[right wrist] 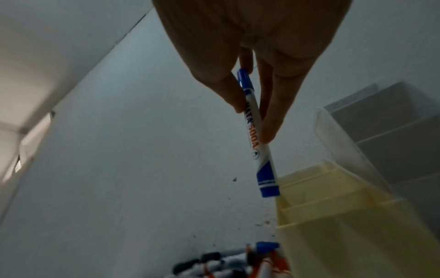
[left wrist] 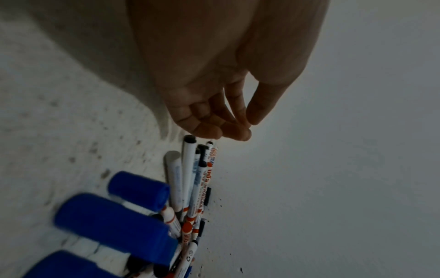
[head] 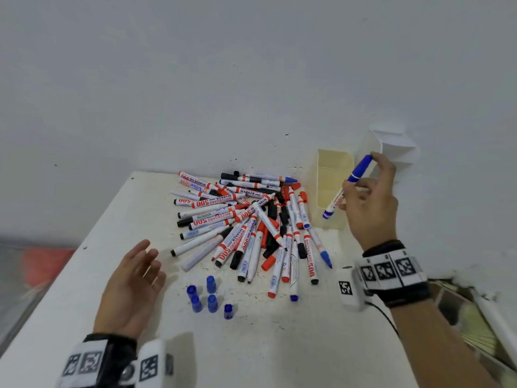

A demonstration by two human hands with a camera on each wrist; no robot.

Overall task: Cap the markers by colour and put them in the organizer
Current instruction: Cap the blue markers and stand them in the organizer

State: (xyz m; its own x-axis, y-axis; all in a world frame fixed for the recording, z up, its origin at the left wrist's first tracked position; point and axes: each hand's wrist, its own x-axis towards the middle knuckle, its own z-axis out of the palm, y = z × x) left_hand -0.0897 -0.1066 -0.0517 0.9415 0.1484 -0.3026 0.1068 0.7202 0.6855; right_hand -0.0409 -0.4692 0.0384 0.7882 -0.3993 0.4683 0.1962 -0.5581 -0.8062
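Observation:
My right hand (head: pixel 369 191) pinches a capped blue marker (head: pixel 359 170) and holds it tilted over the yellow organizer (head: pixel 330 191); its blue butt end (right wrist: pixel 269 188) hangs just above the organizer's rim (right wrist: pixel 309 225). My left hand (head: pixel 134 273) hovers open, palm up, left of the marker pile (head: pixel 246 225); its fingers (left wrist: pixel 214 127) hold nothing. Several loose blue caps (head: pixel 211 284) stand in front of the pile, large in the left wrist view as blue caps (left wrist: pixel 114 223).
A white organizer (head: pixel 389 147) stands behind the yellow one against the wall. The pile mixes red, black and blue markers and loose caps. The table's left edge (head: pixel 70 264) drops off; clutter lies past the right edge (head: pixel 475 317).

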